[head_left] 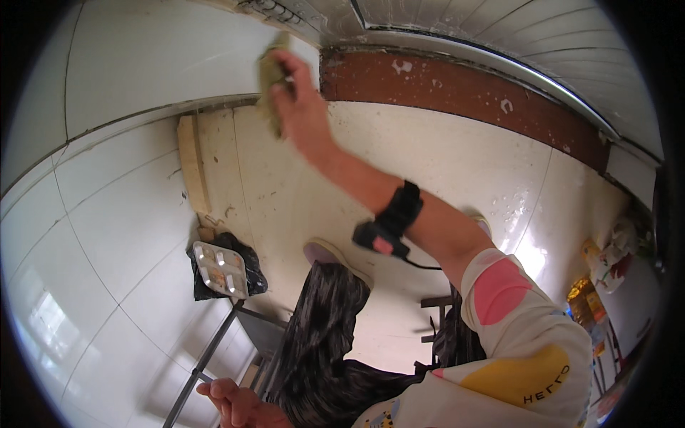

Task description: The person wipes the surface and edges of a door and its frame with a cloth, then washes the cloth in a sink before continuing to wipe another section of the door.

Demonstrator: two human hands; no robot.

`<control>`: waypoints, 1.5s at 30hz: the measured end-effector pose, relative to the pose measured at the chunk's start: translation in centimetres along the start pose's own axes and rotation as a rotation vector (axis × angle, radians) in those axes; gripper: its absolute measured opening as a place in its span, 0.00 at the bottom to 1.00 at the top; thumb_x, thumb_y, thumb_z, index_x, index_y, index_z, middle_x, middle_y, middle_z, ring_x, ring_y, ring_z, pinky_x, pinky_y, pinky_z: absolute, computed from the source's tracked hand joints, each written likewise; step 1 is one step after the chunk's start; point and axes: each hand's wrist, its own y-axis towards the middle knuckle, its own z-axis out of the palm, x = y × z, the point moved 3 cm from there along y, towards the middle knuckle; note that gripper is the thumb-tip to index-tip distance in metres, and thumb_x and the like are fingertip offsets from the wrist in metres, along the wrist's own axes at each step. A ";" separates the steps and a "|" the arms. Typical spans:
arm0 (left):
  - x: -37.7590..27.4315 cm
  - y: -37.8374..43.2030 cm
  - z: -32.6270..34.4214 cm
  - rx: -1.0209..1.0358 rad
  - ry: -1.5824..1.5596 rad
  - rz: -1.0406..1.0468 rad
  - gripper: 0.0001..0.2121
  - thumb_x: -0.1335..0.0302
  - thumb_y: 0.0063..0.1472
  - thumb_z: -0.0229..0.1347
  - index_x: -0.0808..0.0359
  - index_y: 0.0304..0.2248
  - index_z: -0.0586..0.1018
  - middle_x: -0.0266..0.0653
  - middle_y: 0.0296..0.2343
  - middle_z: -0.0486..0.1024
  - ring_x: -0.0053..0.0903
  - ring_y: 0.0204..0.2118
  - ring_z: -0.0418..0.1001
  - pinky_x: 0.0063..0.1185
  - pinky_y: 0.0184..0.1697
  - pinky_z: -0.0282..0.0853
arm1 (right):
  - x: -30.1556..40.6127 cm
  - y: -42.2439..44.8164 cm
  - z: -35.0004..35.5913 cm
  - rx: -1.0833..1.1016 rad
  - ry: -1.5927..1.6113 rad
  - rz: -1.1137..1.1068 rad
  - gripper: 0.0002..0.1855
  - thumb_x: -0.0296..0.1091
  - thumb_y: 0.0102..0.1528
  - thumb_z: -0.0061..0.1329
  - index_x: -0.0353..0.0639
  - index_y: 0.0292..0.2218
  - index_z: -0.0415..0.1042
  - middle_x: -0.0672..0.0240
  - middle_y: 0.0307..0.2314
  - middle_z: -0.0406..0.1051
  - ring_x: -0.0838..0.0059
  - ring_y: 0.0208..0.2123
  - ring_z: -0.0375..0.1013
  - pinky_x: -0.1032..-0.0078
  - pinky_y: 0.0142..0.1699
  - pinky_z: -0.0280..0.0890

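My right hand (299,101) is stretched out at the upper middle of the head view, gripping a greenish-yellow cloth (270,88). The cloth lies against the white tiled wall (160,59), near the door frame, and is slightly blurred. A black strap with a small device (388,224) is around my right forearm. Low at the bottom left, my left hand (241,406) has curled fingers near the metal rack; whether it holds anything cannot be told.
A reddish-brown door sill (455,91) with white spots runs below the door. A wooden strip (193,166) stands along the left wall. A metal compartment tray (220,269) rests on a black plastic bag (259,275) by a metal rack (214,339). Bottles and bags (586,305) are at right.
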 end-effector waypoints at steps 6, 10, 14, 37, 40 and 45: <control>0.6 -0.1 0.2 0.014 -0.109 -0.074 0.13 0.79 0.61 0.38 0.67 0.46 0.65 0.38 0.42 0.62 0.21 0.33 0.63 0.22 0.36 0.63 | -6.2 1.2 -2.2 -0.193 -0.117 0.257 0.21 0.22 0.52 0.37 0.44 0.49 0.57 0.62 0.40 0.64 0.68 0.44 0.63 0.75 0.49 0.57; 0.3 -0.6 -0.3 -0.006 -0.079 -0.040 0.13 0.79 0.62 0.38 0.68 0.46 0.65 0.39 0.42 0.62 0.22 0.33 0.63 0.23 0.37 0.63 | -2.9 -0.4 -0.9 -0.111 -0.108 0.014 0.20 0.25 0.52 0.38 0.44 0.49 0.59 0.61 0.39 0.67 0.71 0.38 0.67 0.76 0.41 0.62; 0.3 -0.4 -0.3 -0.008 -0.072 -0.052 0.14 0.80 0.61 0.38 0.68 0.46 0.64 0.40 0.42 0.62 0.22 0.33 0.63 0.23 0.36 0.63 | -3.5 1.2 -2.8 -0.160 0.036 0.652 0.21 0.28 0.52 0.41 0.43 0.49 0.59 0.61 0.40 0.67 0.72 0.41 0.66 0.78 0.46 0.60; -1.6 -2.9 -1.1 0.064 -0.003 0.025 0.14 0.78 0.63 0.34 0.66 0.47 0.62 0.39 0.42 0.60 0.20 0.29 0.59 0.18 0.26 0.57 | -10.5 -1.7 -5.0 0.100 0.172 0.756 0.18 0.32 0.57 0.37 0.49 0.49 0.63 0.66 0.41 0.68 0.74 0.38 0.69 0.79 0.42 0.62; -2.9 -3.3 -1.9 0.062 -0.035 0.091 0.14 0.78 0.63 0.33 0.66 0.48 0.61 0.40 0.40 0.60 0.21 0.29 0.61 0.20 0.25 0.58 | -8.2 -3.8 -6.5 0.205 -0.337 0.561 0.15 0.29 0.55 0.38 0.44 0.45 0.66 0.64 0.41 0.68 0.73 0.38 0.70 0.77 0.42 0.63; -4.9 -3.7 -3.7 0.003 -0.110 0.171 0.13 0.77 0.63 0.34 0.66 0.47 0.61 0.40 0.38 0.61 0.24 0.27 0.62 0.22 0.24 0.61 | -3.1 -3.7 -0.7 0.860 -0.978 -0.785 0.16 0.27 0.50 0.40 0.41 0.43 0.67 0.64 0.45 0.64 0.69 0.47 0.63 0.74 0.50 0.58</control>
